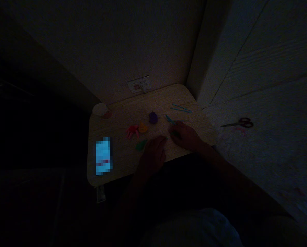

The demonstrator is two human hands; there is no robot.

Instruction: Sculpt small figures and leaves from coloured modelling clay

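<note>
The scene is very dark. My left hand (153,152) rests on a small wooden table (117,118), fingers curled, beside a green lump of clay (141,145). My right hand (185,135) lies just right of it, fingers closed, touching a teal plastic tool (170,119); what either hand grips is too dim to make out. Ahead of the hands lie a pink clay piece (132,130), an orange piece (143,128) and a purple piece (153,117). Thin teal sticks (180,108) lie further back right.
A lit phone (103,156) lies at the table's left front. A small round container (101,110) stands at the back left corner. A wall socket (139,84) is behind the table. Scissors (239,123) lie on the pale surface to the right.
</note>
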